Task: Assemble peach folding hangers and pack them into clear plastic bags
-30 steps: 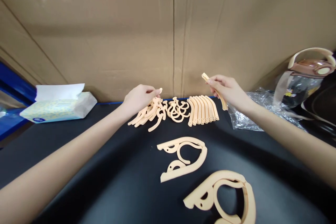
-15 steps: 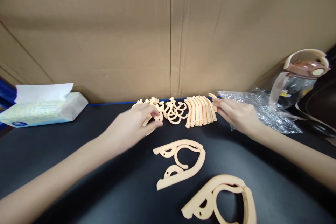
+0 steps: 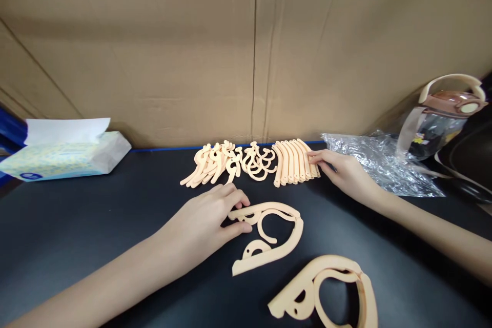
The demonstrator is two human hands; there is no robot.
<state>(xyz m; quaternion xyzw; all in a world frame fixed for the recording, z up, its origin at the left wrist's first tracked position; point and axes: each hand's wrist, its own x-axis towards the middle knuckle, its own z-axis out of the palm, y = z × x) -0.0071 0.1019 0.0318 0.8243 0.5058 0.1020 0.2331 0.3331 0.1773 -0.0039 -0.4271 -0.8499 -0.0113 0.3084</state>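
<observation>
My left hand (image 3: pixel 219 215) is over the left end of a folded, peach-coloured travel hanger (image 3: pixel 288 247). Its thumb and fingers are apart on either side of the upper arm's tip; whether they press on it I cannot tell. A second folded hanger (image 3: pixel 342 264) lies nearer to me, cut off by the lower edge. At the back, my right hand (image 3: pixel 342 171) has its fingertips closed at the right end of a row of curved hanger arms (image 3: pixel 294 163). Left of that row lie loose hanger hooks (image 3: pixel 258 164) and a heap of hooked hanger arms (image 3: pixel 209 164).
A tissue pack (image 3: pixel 69 154) with a sheet sticking out stands on the left. Crumpled clear plastic (image 3: pixel 369 159) and a water bottle (image 3: pixel 438 123) with a handle are on the right. A cardboard wall (image 3: pixel 172 61) rises behind the black table (image 3: pixel 161 297).
My left hand has come back from the heap of hooked arms to the middle hanger. At the row's right end, the arm that stuck out by my right hand now lies with the others.
</observation>
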